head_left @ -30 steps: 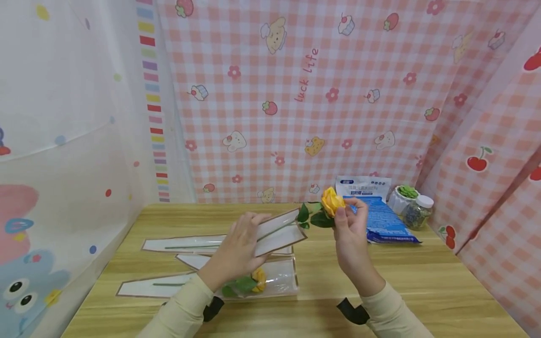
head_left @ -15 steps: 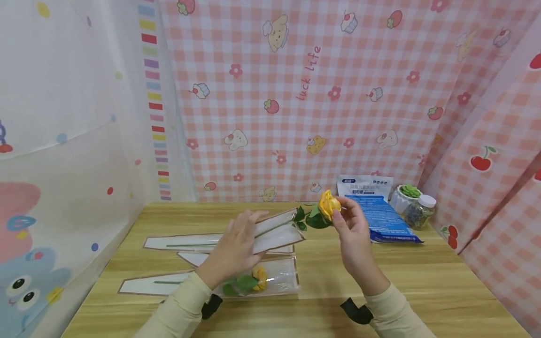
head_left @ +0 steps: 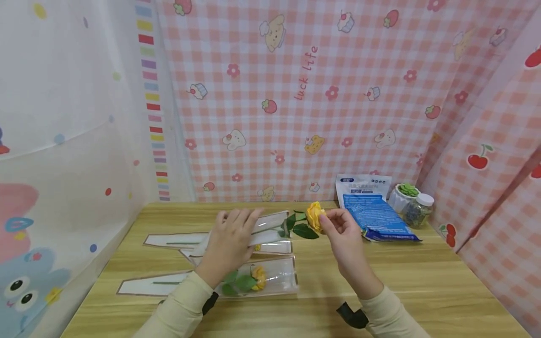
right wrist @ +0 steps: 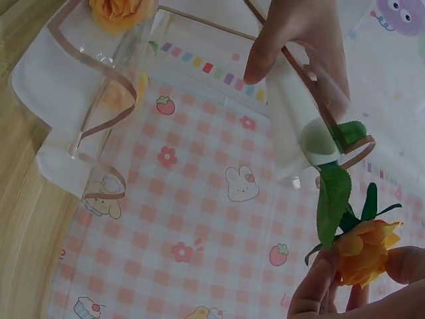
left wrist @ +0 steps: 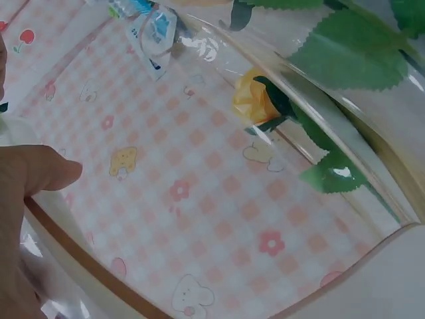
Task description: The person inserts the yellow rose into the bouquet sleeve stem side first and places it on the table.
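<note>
My right hand (head_left: 350, 246) pinches the bloom of a yellow artificial rose (head_left: 314, 217) between thumb and fingers. Its stem lies inside a clear, brown-edged flower sleeve (head_left: 270, 221), with some leaves at the mouth and others outside. My left hand (head_left: 230, 240) holds that sleeve, which is raised off the table and points right. In the right wrist view, the thumb and fingers of the left hand (right wrist: 299, 50) lie on either side of the sleeve, and the rose (right wrist: 364, 252) hangs out of its end. Leaves behind plastic fill part of the left wrist view.
On the wooden table (head_left: 380, 291) lies a sleeve (head_left: 279, 277) with a yellow rose (head_left: 259, 278) inside. More sleeves (head_left: 158, 240) lie behind it. A blue-and-white bag (head_left: 374, 216), a potted succulent (head_left: 405, 195) and a lidded jar (head_left: 418, 211) stand back right.
My right hand has moved left and slightly down with the rose, bringing its leaves to the sleeve's mouth. The sleeve's open end has shifted left in the left hand's grip.
</note>
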Available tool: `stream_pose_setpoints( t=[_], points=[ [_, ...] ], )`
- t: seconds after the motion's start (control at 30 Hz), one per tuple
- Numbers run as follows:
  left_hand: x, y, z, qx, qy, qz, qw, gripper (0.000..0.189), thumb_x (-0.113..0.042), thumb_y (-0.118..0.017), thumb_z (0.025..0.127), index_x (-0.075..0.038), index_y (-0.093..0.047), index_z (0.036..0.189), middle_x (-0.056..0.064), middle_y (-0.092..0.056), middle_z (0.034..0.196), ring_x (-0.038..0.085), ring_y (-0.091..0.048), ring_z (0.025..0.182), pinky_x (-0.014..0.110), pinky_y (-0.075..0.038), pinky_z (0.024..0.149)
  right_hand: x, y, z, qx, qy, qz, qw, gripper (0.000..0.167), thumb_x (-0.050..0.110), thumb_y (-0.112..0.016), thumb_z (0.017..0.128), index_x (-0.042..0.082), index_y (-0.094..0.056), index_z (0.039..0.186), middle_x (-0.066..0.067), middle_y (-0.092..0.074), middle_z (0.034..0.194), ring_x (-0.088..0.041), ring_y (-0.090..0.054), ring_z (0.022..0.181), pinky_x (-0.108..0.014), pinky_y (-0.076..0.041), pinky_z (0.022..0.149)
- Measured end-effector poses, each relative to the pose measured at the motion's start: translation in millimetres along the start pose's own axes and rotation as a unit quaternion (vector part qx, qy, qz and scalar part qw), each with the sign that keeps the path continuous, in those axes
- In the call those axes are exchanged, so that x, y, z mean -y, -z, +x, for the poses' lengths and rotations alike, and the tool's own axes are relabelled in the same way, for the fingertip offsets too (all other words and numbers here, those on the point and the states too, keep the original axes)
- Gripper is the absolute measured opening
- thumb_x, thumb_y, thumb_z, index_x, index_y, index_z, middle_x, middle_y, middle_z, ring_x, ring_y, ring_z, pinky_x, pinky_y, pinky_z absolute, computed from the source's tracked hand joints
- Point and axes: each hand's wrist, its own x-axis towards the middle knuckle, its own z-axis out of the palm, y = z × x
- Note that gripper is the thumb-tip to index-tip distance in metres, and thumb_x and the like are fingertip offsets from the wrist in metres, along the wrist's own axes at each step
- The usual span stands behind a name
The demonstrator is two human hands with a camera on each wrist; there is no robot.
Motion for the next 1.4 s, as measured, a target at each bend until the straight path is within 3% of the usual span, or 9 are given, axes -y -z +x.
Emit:
stream_pose_setpoints(
  t=[0.3,0.5,0.63,0.87,1.07,1.2,1.4],
  points=[
    [2.7,-3.8,-2.8,-0.027,0.007,0.006,0.9996,0.065,-0.017,-0.085,0.065,-0.011,-0.055,0.122,0.005,-0.053,0.102,0.023,-0.046,0.085,0.035,-0.035,0.070,-5.1,-7.2,-5.4,0.060,0.030,-0.013,0.9977,0.021,0.003,-0.059,0.101,-0.007,-0.051,0.118,-0.015,-0.060,0.120,-0.014,-0.062,0.100,-0.022,-0.055,0.086],
    [3.7,-2.9,-3.9,-0.022,0.015,-0.006,0.9996,0.073,-0.019,-0.088,0.061,-0.012,-0.052,0.124,0.006,-0.045,0.103,0.024,-0.037,0.086,0.036,-0.029,0.070,-4.4,-4.0,-5.1,0.088,0.054,-0.039,0.9940,0.021,-0.004,-0.056,0.100,-0.009,-0.051,0.120,-0.022,-0.056,0.137,-0.011,-0.059,0.104,-0.023,-0.052,0.084],
    [3.7,-0.7,-4.2,-0.008,0.020,-0.015,0.9996,0.082,-0.024,-0.091,0.057,-0.013,-0.049,0.126,0.006,-0.040,0.105,0.024,-0.034,0.089,0.037,-0.026,0.072,-3.5,-3.7,-3.0,0.096,0.056,-0.057,0.9921,0.020,-0.010,-0.055,0.098,-0.009,-0.052,0.118,-0.020,-0.055,0.139,-0.013,-0.059,0.108,-0.022,-0.051,0.086],
    [3.7,5.6,-3.0,0.005,0.012,-0.009,0.9999,0.089,-0.028,-0.092,0.055,-0.013,-0.043,0.128,0.007,-0.036,0.106,0.027,-0.032,0.093,0.042,-0.026,0.076,-1.8,-3.1,-1.2,0.056,0.019,-0.067,0.9959,0.015,-0.003,-0.061,0.098,-0.008,-0.057,0.112,-0.014,-0.062,0.109,-0.013,-0.062,0.091,-0.020,-0.054,0.078],
    [5.6,7.2,-3.1,0.004,0.007,0.003,1.0000,0.091,-0.032,-0.094,0.057,-0.013,-0.041,0.129,0.009,-0.037,0.108,0.027,-0.033,0.094,0.043,-0.027,0.077,-0.5,-1.3,-1.2,0.012,-0.011,-0.016,0.9997,0.013,-0.003,-0.058,0.099,-0.007,-0.055,0.111,-0.006,-0.059,0.103,-0.012,-0.059,0.087,-0.020,-0.054,0.077],
    [6.0,7.7,-2.4,0.007,0.007,0.018,0.9998,0.091,-0.034,-0.094,0.058,-0.013,-0.041,0.128,0.008,-0.037,0.108,0.027,-0.032,0.094,0.042,-0.026,0.077,-3.5,-5.6,-3.2,0.024,-0.043,0.019,0.9986,0.012,-0.002,-0.057,0.100,-0.007,-0.053,0.110,-0.008,-0.057,0.107,-0.013,-0.061,0.091,-0.022,-0.056,0.083],
    [5.2,9.4,-0.6,0.004,-0.005,0.035,0.9993,0.081,-0.024,-0.089,0.060,-0.013,-0.043,0.126,0.007,-0.037,0.104,0.027,-0.032,0.091,0.041,-0.026,0.073,-8.3,-13.8,-6.0,0.050,-0.065,0.012,0.9966,0.013,-0.001,-0.058,0.100,-0.009,-0.052,0.108,-0.012,-0.058,0.106,-0.013,-0.063,0.090,-0.025,-0.057,0.083]
  ],
)
